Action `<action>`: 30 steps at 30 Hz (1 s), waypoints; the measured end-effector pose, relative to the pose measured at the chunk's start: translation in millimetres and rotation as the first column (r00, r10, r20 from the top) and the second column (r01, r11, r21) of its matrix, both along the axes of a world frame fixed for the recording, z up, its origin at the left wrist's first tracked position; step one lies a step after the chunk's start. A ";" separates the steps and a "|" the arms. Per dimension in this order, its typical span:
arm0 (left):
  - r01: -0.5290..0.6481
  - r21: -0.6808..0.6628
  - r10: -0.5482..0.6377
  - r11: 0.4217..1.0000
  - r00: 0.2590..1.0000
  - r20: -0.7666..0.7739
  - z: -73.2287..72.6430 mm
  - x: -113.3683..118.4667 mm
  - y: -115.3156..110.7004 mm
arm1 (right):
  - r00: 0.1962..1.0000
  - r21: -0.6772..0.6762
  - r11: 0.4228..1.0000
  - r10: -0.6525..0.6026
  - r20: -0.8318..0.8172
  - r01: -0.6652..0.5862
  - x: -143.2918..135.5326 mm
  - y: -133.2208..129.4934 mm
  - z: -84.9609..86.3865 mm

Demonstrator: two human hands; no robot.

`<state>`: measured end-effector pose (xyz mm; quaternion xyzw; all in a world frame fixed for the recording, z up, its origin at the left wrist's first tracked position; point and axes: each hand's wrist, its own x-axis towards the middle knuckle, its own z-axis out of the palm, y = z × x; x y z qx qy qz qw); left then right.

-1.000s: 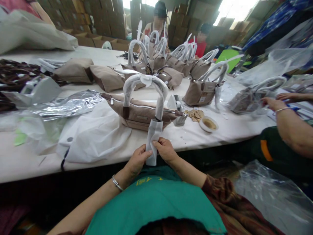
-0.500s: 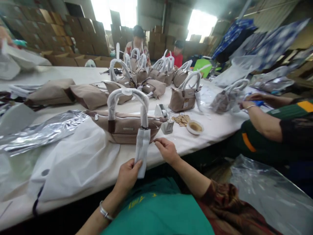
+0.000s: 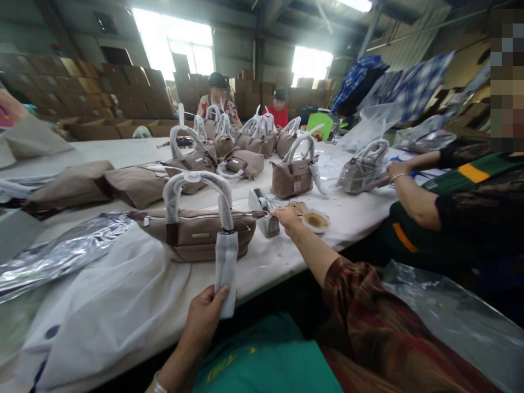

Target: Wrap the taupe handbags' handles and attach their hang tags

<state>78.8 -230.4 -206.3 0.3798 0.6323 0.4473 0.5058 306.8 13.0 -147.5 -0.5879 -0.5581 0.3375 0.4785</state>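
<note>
We see the white paper strip [image 3: 226, 273] hanging off the near table edge from the handle of the tan handbag [image 3: 196, 234]. The left hand [image 3: 202, 322] pinches its lower end. The right hand [image 3: 286, 216] reaches right to the tape dispenser [image 3: 264, 210]; its grip we cannot tell.

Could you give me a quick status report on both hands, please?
Left hand pinching wrap hanging off handbag. Right hand at tape dispenser. Nothing between.

One head-worn view, looking forward and down along the table [image 3: 123, 150]; near edge close, far end distant.
</note>
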 end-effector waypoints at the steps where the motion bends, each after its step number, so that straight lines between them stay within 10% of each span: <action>1: -0.006 0.000 0.006 1.000 1.000 0.001 -0.1 0.0 0.1 | 1.000 0.006 1.000 -0.011 -0.010 0.011 1.0 -6.2 -2.1; 13: -0.011 0.018 0.014 1.000 0.989 -0.149 11.5 1.1 -2.6 | 0.996 -0.195 0.980 -0.017 0.082 0.033 18.7 -52.2 -39.8; 17: -0.033 0.050 0.043 0.998 0.973 -0.227 19.8 0.9 -5.5 | 0.977 -0.125 0.971 0.210 0.031 -0.205 12.2 -91.1 -30.5; 24: -0.002 0.103 0.028 0.995 0.967 -0.254 29.0 4.2 -4.8 | 0.586 -0.022 0.586 0.810 -0.025 -0.810 -58.6 -183.6 11.8; 30: 0.028 0.174 0.036 0.984 0.934 -0.355 33.6 3.1 -10.2 | 0.705 -0.110 0.733 0.678 0.207 -0.672 -89.2 -177.5 0.7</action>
